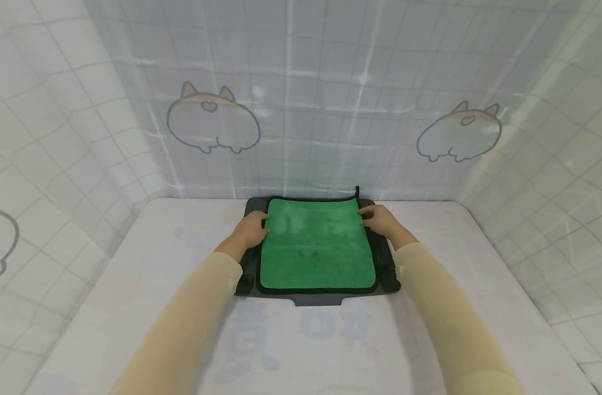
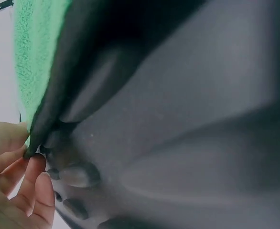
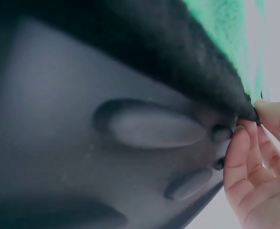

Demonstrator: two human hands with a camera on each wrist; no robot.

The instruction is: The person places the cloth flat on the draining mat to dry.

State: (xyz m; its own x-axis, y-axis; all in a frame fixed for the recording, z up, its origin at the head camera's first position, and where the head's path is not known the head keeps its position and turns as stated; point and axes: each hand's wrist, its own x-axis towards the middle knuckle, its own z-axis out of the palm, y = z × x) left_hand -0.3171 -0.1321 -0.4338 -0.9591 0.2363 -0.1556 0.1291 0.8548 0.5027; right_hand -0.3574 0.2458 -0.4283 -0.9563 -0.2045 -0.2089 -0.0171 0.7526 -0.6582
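Note:
A green cloth (image 1: 316,247) with a black border lies spread over a dark grey plastic board (image 1: 318,300) in the head view. My left hand (image 1: 252,228) pinches the cloth's left edge between thumb and fingers; the left wrist view shows that edge lifted off the board by the left fingers (image 2: 44,191). On the opposite side my right hand (image 1: 380,220) pinches the right edge in the same way, and the right wrist view shows the border raised there above the board's oval bumps (image 3: 154,126). A small black loop (image 1: 357,192) sticks up at the cloth's far right corner.
The board stands on a table with a pale patterned cover (image 1: 301,351), near its far edge. A tiled-pattern curtain (image 1: 321,109) with cartoon animal prints hangs behind, and similar sheets flank both sides.

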